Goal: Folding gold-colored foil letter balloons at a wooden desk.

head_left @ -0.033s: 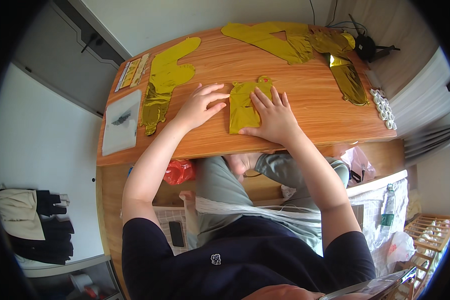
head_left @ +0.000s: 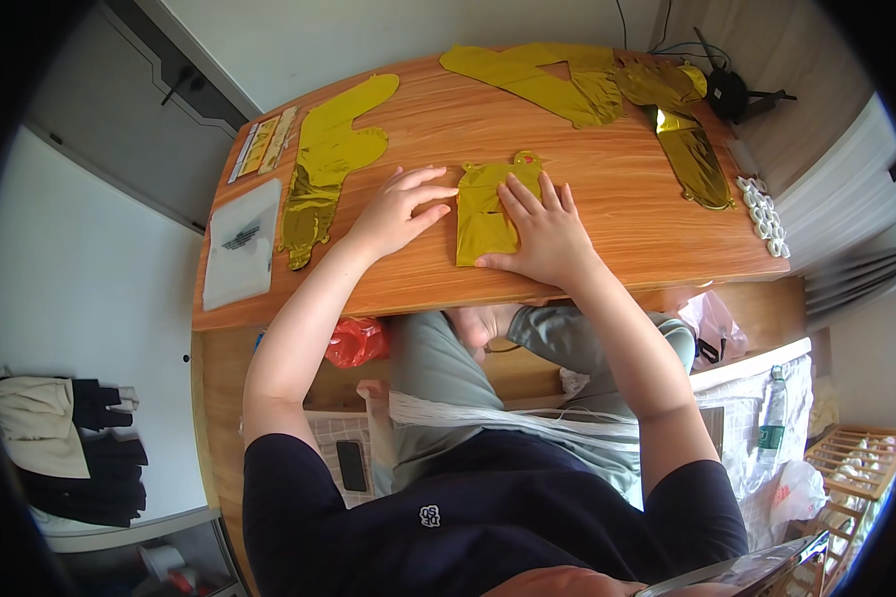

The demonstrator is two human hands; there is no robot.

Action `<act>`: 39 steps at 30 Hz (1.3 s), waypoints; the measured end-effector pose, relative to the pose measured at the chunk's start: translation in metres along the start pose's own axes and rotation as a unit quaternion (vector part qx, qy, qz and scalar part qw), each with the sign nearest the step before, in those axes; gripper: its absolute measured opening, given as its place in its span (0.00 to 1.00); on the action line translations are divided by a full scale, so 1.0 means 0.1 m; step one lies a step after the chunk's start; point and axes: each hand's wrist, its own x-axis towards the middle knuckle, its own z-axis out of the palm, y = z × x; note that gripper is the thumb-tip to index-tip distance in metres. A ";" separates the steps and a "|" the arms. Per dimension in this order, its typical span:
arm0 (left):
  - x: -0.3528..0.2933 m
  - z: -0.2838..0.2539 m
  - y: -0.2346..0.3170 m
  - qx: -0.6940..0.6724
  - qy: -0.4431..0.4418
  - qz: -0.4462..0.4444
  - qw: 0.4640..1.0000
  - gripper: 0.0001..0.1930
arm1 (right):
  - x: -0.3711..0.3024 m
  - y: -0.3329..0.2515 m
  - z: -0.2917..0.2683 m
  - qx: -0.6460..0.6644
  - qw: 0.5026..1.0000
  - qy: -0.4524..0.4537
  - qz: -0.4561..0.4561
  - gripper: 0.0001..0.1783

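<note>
A folded gold foil balloon (head_left: 485,214) lies flat on the wooden table (head_left: 408,289) in front of me, with a small round tab at its far right corner. My right hand (head_left: 548,234) rests palm down over its right side, fingers spread and thumb along the near edge. To its left hovers or rests my left hand (head_left: 398,214), open, its fingertips at the foil's left edge; whether they touch it I cannot tell. Other flat, uninflated gold foil balloons lie around: one at the left (head_left: 334,149), one at the far side (head_left: 528,85), one at the right (head_left: 692,154).
A clear plastic bag (head_left: 241,244) and printed strips (head_left: 264,144) lie at the table's left. A black router (head_left: 729,95) stands at the far right corner, and bundled white cords (head_left: 764,217) lie at the right edge. White strings (head_left: 518,423) cross my lap.
</note>
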 end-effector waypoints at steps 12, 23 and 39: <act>-0.02 0.06 -0.03 0.017 0.008 0.017 1.000 0.14 | 0.00 0.00 0.01 0.002 1.000 0.006 -0.004 0.66; -0.02 0.08 -0.03 0.012 0.019 0.027 0.999 0.15 | 0.00 0.01 0.01 0.000 1.000 0.005 -0.004 0.67; -0.02 0.03 0.02 0.118 0.034 0.090 0.988 0.15 | 0.00 0.00 0.01 0.007 1.000 0.011 -0.006 0.67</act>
